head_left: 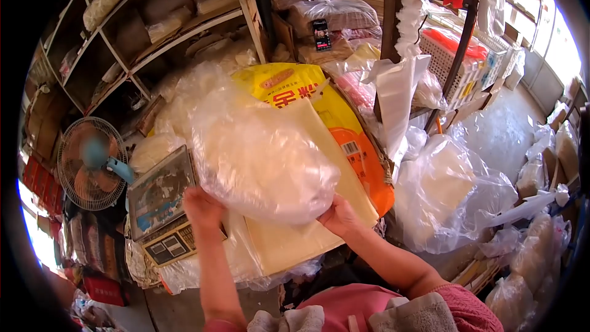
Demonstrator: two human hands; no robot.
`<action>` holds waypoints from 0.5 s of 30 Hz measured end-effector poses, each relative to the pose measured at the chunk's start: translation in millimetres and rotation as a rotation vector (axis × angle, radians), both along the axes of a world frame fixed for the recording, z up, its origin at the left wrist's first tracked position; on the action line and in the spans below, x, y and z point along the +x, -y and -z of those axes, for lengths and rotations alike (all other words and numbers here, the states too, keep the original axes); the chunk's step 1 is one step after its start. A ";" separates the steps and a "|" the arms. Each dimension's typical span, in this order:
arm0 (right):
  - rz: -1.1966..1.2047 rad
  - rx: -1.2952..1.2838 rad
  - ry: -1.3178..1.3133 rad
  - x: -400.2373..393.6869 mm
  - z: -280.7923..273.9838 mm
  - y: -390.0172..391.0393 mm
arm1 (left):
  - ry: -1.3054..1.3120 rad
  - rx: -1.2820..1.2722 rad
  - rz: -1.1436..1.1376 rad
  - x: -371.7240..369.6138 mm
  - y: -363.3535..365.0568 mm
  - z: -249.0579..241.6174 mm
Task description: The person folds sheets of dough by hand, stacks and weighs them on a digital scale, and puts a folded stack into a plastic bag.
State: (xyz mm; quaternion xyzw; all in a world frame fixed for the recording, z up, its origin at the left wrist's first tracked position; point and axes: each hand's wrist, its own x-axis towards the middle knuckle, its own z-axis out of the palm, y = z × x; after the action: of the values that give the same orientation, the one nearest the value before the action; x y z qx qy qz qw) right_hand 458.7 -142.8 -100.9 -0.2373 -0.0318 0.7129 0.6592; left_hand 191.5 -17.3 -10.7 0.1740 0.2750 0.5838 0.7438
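A large clear plastic bag (pixel 264 160) with pale contents lies over cream-coloured sheets (pixel 295 240). My left hand (pixel 204 208) grips the bag's lower left edge, fingers closed on the plastic. At the bag's lower right corner, my right hand (pixel 339 215) holds the plastic between thumb and fingers. Beneath the sheets is a yellow and orange printed sack (pixel 353 141). Left of the bag, close to my left hand, sits a box with a glassy top (pixel 161 200). The bag hides part of the sheets and sack.
A fan (pixel 92 163) stands at the left, below wooden shelves (pixel 184 40). A phone (pixel 321 35) leans on bagged stacks behind. White baskets (pixel 445 64) stand on a rack at the right. Another clear bag (pixel 445 190) lies right of the sheets, and more bags (pixel 531 258) are at the far right.
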 end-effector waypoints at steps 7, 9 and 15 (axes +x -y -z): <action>0.031 0.028 0.112 -3.0 7.6 -7.7 | -0.591 0.123 0.311 33.9 -115.0 -15.9; 0.042 0.006 0.220 3.6 24.3 -10.7 | -0.772 0.129 0.361 37.5 -136.3 15.6; 0.091 -0.105 0.170 6.6 53.6 -2.7 | -0.948 0.100 0.396 30.8 -149.7 76.9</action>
State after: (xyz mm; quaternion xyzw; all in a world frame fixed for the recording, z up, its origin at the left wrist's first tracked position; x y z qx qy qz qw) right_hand 465.2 -140.1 -154.6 -0.3324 -0.0391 0.6602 0.6724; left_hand 222.4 132.5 -87.6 0.5035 0.5154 0.3012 0.6246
